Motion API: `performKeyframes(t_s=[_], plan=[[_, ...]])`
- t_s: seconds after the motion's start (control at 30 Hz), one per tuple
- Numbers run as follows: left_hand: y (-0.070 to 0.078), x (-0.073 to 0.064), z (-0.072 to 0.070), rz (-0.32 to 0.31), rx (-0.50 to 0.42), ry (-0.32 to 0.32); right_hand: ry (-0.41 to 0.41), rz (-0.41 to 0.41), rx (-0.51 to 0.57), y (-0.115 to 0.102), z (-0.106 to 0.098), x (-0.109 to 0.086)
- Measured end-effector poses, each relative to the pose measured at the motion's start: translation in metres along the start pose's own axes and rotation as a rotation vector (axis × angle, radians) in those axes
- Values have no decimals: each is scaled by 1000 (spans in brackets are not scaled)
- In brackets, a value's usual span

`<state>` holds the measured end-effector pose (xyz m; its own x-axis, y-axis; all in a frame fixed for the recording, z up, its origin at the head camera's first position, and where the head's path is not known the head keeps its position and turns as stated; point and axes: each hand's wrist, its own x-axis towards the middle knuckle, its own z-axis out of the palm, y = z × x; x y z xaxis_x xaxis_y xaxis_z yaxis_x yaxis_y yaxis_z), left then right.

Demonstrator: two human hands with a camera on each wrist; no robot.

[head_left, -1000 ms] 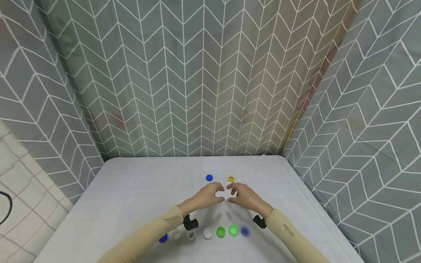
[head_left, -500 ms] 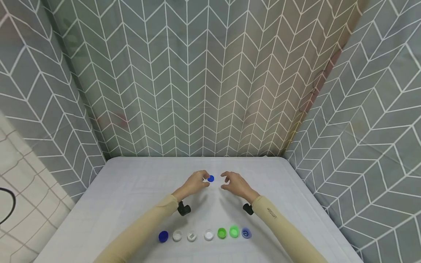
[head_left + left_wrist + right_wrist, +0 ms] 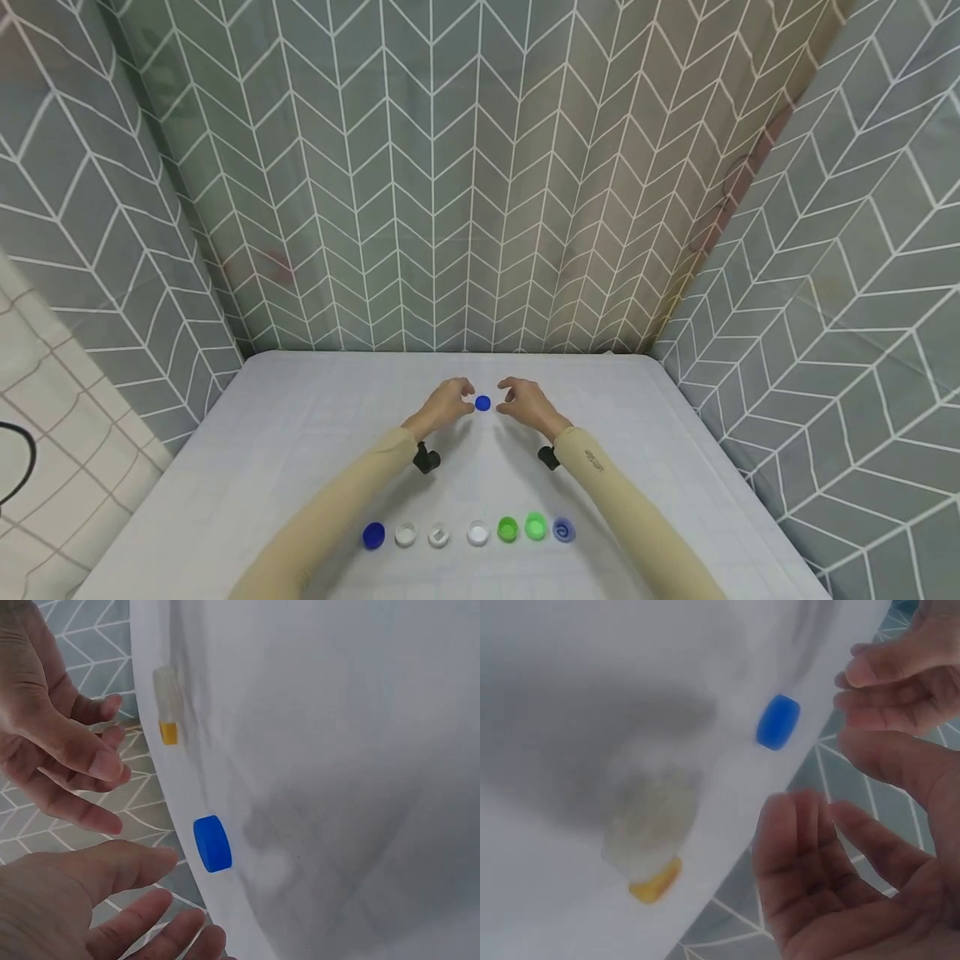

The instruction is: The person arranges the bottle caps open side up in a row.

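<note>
A small round blue cap [image 3: 482, 403] lies on the white table between my two hands. Just left of it hovers my left hand [image 3: 444, 403], thumb and fingers loosely bent and holding nothing. On the cap's other side is my right hand [image 3: 528, 403], its fingers likewise bent around air. Neither hand plainly touches the cap. Close to the right hand, the right wrist view has a blurred, whitish translucent piece with a yellow part [image 3: 656, 881]. The left wrist view includes this yellow-ended piece [image 3: 168, 705] too; in the head view it is hidden.
Nearer to me, a row of small caps runs across the table [image 3: 285, 433]: a dark blue cap [image 3: 373, 536], several white ones [image 3: 477, 533], green ones [image 3: 507, 529] and a bluish one with a spiral [image 3: 564, 530]. Patterned curtains [image 3: 450, 183] stand behind and beside.
Both hands have moved farther away across the table and drawn apart, to either side of the blue cap. The yellow piece has become covered in the head view. The row of caps stays put.
</note>
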<state>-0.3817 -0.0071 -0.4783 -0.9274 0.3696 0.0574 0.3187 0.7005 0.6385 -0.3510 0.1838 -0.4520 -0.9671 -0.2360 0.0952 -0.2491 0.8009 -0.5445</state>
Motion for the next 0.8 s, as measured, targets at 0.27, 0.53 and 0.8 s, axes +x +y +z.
performKeyframes(t_s=[0.27, 0.53, 0.8], plan=[[-5, 11, 9, -20, 46, 30, -46, 72, 38, 0, 19, 14], [-11, 16, 19, 6, 115, 44, -100, 120, -4, 1, 28, 22], [-10, 14, 27, 62, 122, 73, -92, 63, -13, 2, 33, 25]])
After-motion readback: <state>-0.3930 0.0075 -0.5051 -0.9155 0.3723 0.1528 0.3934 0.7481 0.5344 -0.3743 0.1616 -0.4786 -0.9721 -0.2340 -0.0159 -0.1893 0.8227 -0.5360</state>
